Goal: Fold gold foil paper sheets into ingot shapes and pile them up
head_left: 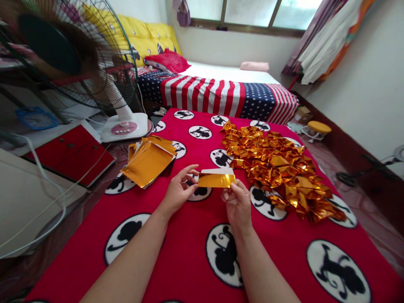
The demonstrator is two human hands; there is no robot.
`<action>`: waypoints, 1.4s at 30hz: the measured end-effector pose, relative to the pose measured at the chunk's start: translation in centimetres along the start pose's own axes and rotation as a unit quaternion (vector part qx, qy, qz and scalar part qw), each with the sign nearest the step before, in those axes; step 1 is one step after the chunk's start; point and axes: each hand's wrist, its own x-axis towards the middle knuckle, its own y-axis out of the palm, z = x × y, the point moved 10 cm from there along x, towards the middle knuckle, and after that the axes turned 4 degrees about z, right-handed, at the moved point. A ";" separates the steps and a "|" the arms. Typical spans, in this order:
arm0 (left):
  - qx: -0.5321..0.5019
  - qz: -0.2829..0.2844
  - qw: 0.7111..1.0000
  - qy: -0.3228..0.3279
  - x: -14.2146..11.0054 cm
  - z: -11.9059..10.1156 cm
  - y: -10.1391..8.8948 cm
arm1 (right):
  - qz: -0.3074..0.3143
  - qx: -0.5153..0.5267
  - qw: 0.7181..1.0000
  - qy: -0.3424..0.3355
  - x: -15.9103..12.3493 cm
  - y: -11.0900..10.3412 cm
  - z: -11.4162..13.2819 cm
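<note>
Both hands hold one folded sheet of gold foil paper (216, 178) above a red blanket with black monkey prints (189, 256). My left hand (178, 191) pinches the sheet's left end, and my right hand (236, 205) pinches its lower right corner. The sheet's white underside shows along its top edge. A stack of flat gold sheets (148, 162) lies to the left of my hands. On the right is a large heap of folded gold paper pieces (277, 166).
A standing fan (94, 63) with a white base (124, 127) stands at the back left, cables trailing beside it. A red board (74, 153) lies on the floor at left. Behind is a bed with a stars-and-stripes cover (221, 94). A yellow stool (318, 127) stands at right.
</note>
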 end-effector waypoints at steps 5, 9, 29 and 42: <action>0.132 -0.029 0.985 0.103 -0.3 -2.8 -0.3 | 0.022 0.000 0.999 0.029 -0.2 0.6 -0.7; 0.150 -0.032 0.976 0.156 -0.6 -4.3 0.0 | 0.029 -0.005 0.999 0.037 -0.2 0.7 -1.0; -0.174 -0.061 0.978 -0.102 -0.8 1.3 0.2 | -0.041 -0.189 0.978 -0.076 -0.2 -0.7 0.3; -0.092 -0.126 0.986 -0.060 -0.7 0.7 -1.6 | -0.046 -0.184 0.980 -0.060 -0.2 -0.7 0.2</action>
